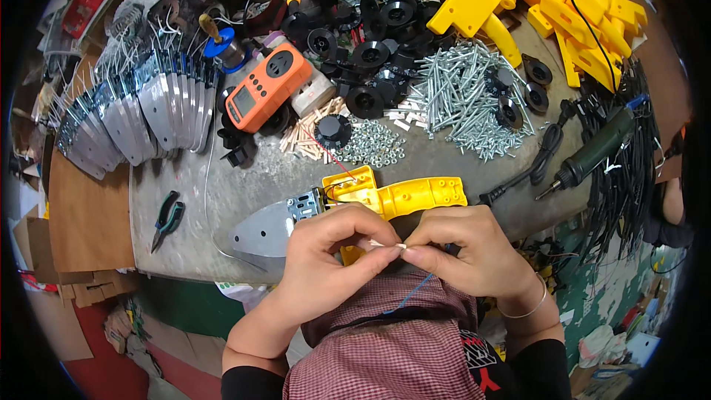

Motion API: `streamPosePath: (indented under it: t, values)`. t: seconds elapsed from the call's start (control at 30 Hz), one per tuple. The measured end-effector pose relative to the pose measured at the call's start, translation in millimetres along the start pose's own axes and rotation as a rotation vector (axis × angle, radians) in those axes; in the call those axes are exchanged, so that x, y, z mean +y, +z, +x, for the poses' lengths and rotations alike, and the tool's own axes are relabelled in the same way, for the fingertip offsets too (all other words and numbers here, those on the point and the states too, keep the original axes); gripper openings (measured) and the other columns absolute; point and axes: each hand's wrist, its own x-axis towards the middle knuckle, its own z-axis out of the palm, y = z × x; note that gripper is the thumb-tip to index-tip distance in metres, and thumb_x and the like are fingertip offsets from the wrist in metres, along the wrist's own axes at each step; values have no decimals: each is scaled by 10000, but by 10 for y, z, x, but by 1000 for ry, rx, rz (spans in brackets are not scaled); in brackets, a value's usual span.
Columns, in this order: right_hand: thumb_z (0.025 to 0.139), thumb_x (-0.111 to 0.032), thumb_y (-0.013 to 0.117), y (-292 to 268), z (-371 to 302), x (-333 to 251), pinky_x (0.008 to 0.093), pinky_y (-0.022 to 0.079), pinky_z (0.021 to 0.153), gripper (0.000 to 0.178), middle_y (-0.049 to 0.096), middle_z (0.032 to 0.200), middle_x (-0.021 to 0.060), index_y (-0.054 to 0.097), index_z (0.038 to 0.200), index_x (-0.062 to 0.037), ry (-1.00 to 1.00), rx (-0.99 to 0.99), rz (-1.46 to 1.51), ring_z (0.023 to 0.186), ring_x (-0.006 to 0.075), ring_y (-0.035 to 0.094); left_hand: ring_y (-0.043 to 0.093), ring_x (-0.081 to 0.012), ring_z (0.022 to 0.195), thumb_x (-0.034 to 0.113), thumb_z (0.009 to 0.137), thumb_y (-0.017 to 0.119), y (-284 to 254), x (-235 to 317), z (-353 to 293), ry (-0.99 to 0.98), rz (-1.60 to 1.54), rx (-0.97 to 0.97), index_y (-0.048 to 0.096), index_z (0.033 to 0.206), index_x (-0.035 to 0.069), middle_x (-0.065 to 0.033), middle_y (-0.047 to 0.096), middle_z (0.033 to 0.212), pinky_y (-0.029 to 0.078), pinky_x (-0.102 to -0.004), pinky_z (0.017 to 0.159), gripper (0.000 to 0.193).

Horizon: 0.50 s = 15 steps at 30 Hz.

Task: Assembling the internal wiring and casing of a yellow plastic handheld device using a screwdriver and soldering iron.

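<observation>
A thin blue wire (412, 290) is pinched between the fingertips of both hands just above the near edge of the counter (244, 178). The left hand (326, 259) and the right hand (466, 252) meet at the middle, where a small pale tip (392, 245) is held; the fingers of both hands are closed on it, thumb against forefinger. From that pinch the wire runs down and to the left, toward the body, over a checked apron (400, 355), so its long axis is slanted, with its upper end at the fingertips. Just beyond the hands, and touching neither as far as can be told, a yellow plastic handle (400, 196) lies on the counter with its long axis nearly left to right; a grey metal blade (266, 228) juts from its left end and points left. Red and black leads (337, 170) emerge at that same end. The pinched end is equally near to both hands; the handle's open end lies closer to the left hand. Black-handled pliers (167, 218) lie well apart to the left, and a heap of screws (466, 96) lies farther back.
</observation>
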Motion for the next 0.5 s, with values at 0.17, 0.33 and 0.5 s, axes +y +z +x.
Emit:
streamPosePath:
  t: [0.17, 0.33, 0.5]
  values:
    - [828, -134, 725, -69, -32, 44, 337, 485, 625, 125, 643, 740, 87, 662, 829, -26, -64, 46, -102, 699, 257, 645, 605, -81, 736, -5, 812, 730, -20, -40, -31, 71, 44, 7, 668, 883, 5, -34, 662, 843, 493, -235, 660, 94]
    - [784, -114, 745, -122, -104, 71, 341, 480, 615, 111, 615, 753, 87, 665, 840, -61, -72, -83, -163, 685, 273, 620, 655, -147, 783, -37, 771, 754, 51, 33, -18, 27, 141, -103, 681, 881, -10, -87, 677, 864, 515, -260, 689, 135]
    - [801, -111, 736, -96, -121, 12, 348, 477, 603, 113, 589, 743, 93, 643, 841, -59, -23, -64, -148, 676, 278, 614, 661, -214, 692, -36, 700, 764, -29, 45, -208, 362, 647, 27, 709, 883, 23, -88, 682, 818, 528, -297, 625, 200]
